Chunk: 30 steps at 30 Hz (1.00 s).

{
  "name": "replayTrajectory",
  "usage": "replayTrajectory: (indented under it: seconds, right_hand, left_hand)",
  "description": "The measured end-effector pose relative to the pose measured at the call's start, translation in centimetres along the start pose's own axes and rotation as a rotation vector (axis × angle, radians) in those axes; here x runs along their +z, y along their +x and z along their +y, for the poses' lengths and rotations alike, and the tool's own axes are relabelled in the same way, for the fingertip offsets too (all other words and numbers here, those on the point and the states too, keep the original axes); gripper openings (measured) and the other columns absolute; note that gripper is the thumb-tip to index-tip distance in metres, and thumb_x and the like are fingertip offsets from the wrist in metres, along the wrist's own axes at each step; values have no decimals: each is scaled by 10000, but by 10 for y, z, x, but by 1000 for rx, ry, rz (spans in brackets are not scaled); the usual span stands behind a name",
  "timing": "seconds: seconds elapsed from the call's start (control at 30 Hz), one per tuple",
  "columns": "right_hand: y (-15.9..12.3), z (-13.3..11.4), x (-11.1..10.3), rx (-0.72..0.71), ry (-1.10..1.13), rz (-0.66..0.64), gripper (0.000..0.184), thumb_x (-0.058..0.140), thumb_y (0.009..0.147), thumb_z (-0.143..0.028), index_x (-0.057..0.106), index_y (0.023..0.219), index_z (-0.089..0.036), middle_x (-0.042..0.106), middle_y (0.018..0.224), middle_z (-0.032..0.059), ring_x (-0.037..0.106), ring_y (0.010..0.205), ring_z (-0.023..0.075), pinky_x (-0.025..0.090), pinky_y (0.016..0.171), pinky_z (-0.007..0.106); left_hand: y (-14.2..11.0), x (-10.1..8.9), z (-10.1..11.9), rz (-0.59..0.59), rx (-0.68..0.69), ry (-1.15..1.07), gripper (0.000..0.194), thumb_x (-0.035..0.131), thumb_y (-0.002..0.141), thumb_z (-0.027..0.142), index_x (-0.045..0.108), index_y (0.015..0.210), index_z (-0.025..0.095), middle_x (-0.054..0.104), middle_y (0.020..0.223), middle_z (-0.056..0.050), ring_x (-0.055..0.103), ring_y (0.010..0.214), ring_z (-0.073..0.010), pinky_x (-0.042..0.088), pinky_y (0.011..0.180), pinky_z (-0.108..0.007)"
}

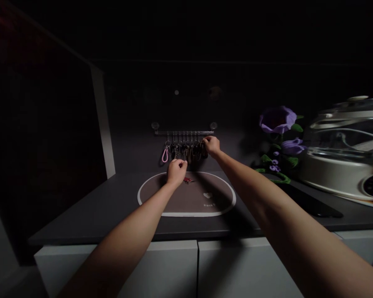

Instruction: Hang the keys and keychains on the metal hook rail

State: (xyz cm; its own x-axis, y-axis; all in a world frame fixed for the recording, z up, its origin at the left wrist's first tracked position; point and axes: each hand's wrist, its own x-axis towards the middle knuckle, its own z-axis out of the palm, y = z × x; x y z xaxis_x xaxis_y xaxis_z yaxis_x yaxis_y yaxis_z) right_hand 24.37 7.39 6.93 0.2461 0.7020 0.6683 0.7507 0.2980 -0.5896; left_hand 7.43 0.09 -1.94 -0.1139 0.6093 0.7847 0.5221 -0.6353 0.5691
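Note:
A clear rail (184, 133) with several hooks is fixed to the dark wall, and bunches of keys (189, 153) hang along it. My right hand (211, 145) is at the rail's right end, its fingers pinched at the top of a dark keychain (204, 152). Lower down, in front of the hanging keys, my left hand (177, 171) is closed; what its fingers hold, if anything, is hidden. A pink loop keychain (165, 155) hangs at the far left. Just right of my left hand, a red key holder (188, 180) lies on a brown oval mat (186, 203) with a white rim.
The mat rests on a dark countertop (105, 207) above white cabinets (174, 265). To the right are purple artificial flowers (278, 120), a black flat panel (317, 205) and a cream appliance with a transparent lid (335, 169). The room is dim.

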Motion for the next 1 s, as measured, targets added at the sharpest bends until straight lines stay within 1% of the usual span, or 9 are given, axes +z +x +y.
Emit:
replayTrajectory:
  seconds: [0.1,0.23,0.47,0.6,0.73,0.83,0.93,1.0]
  right_hand:
    - [-3,6,3,18,14,0,247,503,789,-253,682,924,-151,684,920,85,615,848,156,430,761,222]
    - [-5,14,8,-2,73,10,245,521,778,-268,683,919,-150,684,906,92,616,831,166,437,766,252]
    - [-9,19,15,16,153,11,235,547,765,-270,662,937,-158,675,919,76,606,849,157,434,796,266]
    - [-11,21,16,28,184,-11,248,536,774,-266,638,974,-160,665,953,72,600,876,156,428,824,279]
    - [-17,20,11,33,183,-32,277,508,794,-252,609,1024,-137,649,1011,94,591,914,176,422,831,289]
    - [-26,16,4,32,140,10,296,486,797,-220,585,1061,-132,633,1037,111,576,943,192,413,847,307]
    - [-40,9,-4,5,74,118,310,461,791,-189,568,1078,-143,614,1038,122,547,978,205,392,880,335]
    - [-51,5,-7,-37,76,167,313,453,788,-185,560,1079,-143,608,1027,125,534,984,207,385,888,341]
  left_hand:
    - [0,-1,-1,11,-21,8,246,511,756,232,543,522,163,479,571,-1,455,593,-117,340,595,-242]
    - [1,-1,-2,8,-40,18,237,514,751,231,557,529,160,491,574,-4,466,607,-119,347,608,-243]
    - [2,1,-7,-3,-82,0,199,521,740,226,596,571,152,546,605,-14,488,625,-121,368,623,-241]
    - [3,3,-11,-23,-114,-19,167,527,730,220,620,613,146,576,631,-16,500,632,-119,382,635,-242]
    - [4,4,-14,-56,-147,-69,130,535,708,193,642,657,138,613,686,-29,529,663,-123,402,662,-249]
    - [4,4,-16,-96,-162,-85,120,538,694,170,650,673,132,616,679,-29,536,660,-122,413,666,-250]
    - [4,3,-18,-141,-162,-83,115,545,693,163,655,698,130,614,673,-26,533,648,-117,421,661,-248]
    - [3,3,-19,-171,-154,-76,108,552,693,158,654,712,130,618,681,-27,534,650,-115,425,659,-247]
